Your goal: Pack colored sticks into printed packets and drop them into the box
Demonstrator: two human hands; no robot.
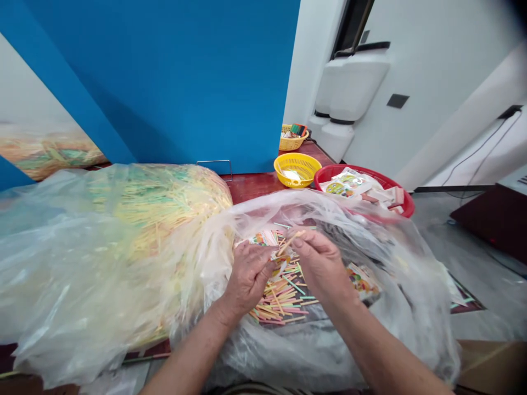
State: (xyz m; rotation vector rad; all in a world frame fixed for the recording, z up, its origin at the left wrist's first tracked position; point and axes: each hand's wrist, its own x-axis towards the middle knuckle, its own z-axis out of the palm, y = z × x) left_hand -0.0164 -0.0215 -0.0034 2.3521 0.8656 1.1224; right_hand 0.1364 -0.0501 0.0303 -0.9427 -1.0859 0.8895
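My right hand [323,263] pinches a few thin, pale orange sticks [288,244] that look like straws, held at a slant. Close by on the left, my left hand [249,277] has its fingers closed on a small printed plastic packet [282,266], partly hidden by the hand. Beneath both hands, many loose pastel straws [280,304] in pink, yellow and green lie inside an opened clear plastic bag [411,269]. Another printed packet [259,238] shows just beyond my left fingers. To the right of my right wrist lies a printed packet with fruit pictures [364,281].
A large clear bag full of straws [164,203] lies at left. Behind on the dark red table [255,186] stand a red basket of packets [407,203], a yellow basket [298,164] and another yellow basket [290,144]. A blue panel [185,82] rises behind.
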